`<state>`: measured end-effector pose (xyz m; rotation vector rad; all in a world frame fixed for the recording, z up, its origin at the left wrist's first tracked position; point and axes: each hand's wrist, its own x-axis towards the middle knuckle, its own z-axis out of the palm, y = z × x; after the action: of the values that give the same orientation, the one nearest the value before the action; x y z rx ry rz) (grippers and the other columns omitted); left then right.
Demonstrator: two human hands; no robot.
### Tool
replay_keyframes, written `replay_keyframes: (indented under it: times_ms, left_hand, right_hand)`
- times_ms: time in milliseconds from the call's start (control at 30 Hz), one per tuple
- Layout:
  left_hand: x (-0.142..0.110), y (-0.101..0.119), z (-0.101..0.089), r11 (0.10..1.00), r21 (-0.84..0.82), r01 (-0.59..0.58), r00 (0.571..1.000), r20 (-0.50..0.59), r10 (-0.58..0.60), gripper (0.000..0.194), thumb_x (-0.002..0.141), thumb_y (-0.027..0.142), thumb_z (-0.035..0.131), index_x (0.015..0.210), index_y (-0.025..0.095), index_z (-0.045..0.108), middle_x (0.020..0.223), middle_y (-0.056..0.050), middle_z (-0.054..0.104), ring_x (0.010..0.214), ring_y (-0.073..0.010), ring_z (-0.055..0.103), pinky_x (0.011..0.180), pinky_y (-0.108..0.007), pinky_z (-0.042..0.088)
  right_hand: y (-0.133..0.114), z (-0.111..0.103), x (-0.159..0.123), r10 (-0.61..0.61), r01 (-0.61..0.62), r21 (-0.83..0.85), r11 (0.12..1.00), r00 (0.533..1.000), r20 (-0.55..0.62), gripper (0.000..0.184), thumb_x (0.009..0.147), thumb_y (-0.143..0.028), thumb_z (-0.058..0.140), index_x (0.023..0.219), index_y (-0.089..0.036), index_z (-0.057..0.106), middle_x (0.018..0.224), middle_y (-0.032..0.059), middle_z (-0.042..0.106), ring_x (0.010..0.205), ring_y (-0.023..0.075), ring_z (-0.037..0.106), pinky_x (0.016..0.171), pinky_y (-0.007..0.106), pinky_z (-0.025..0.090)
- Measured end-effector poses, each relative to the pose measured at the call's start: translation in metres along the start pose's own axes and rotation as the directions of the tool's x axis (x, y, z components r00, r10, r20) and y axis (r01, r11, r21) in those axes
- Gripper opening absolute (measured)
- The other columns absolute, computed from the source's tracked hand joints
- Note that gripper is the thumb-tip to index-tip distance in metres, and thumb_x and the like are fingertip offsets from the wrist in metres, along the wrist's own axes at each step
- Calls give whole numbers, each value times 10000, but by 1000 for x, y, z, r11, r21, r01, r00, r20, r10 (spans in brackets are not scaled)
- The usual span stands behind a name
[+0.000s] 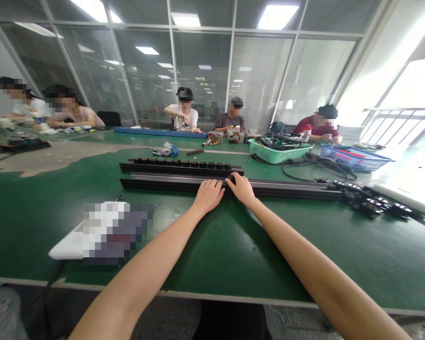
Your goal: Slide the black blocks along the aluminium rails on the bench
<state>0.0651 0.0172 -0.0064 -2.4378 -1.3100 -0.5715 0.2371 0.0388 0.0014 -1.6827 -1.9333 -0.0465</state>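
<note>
A long black rail [163,184] with a grey channel along its top lies crosswise on the green table. My left hand [209,193] is closed over the near side of this rail, close to its middle. Beside it, my right hand [241,188] pinches a small black part [231,178] at the top of the rail; its exact shape is mostly hidden by the fingers. Just behind lies a shorter black rail [141,168] carrying a row of small round black parts [194,164].
Several black fan-like modules [361,198] lie at the rail's right end. Farther back stand a green basket [279,153] of cables and a blue basket [357,163]. A white device [71,243] sits front left. Gloves [165,149] lie behind; several people work across the table.
</note>
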Motion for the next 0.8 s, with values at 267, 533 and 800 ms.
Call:
replay_keyframes:
  times_ms: [267, 533, 800]
  left_hand:
    - [0, -1, 2, 1000, -8, -4, 1000, -25, 3, 287, 1096, 320, 420, 1201, 172, 643, 1194, -136, 700, 1140, -284, 634, 1007, -423, 453]
    - [0, -1, 2, 1000, 4, -2, 1000, -14, 2, 297, 1096, 316, 424, 1223, 157, 640, 1195, -140, 698, 1151, -286, 632, 1020, -421, 450]
    - [0, -1, 1, 1000, -1, -3, 1000, -18, 3, 302, 1097, 316, 420, 1235, 162, 641, 1192, -139, 703, 1166, -284, 634, 1026, -419, 453]
  right_hand:
    - [0, 1, 4, 18, -18, 10, 1000, 1000, -7, 288, 1067, -322, 501, 1249, -161, 656, 1181, 136, 762, 1114, 253, 695, 960, 317, 456]
    - [8, -1, 6, 57, -55, 87, 995, 998, -27, 281, 1026, -301, 556, 1215, -158, 706, 1113, 114, 771, 1075, 246, 694, 894, 296, 473]
    - [18, -1, 2, 11, -9, 13, 1000, 991, -134, 292, 985, -364, 613, 1156, -174, 755, 1173, 147, 676, 1176, 299, 545, 988, 371, 438]
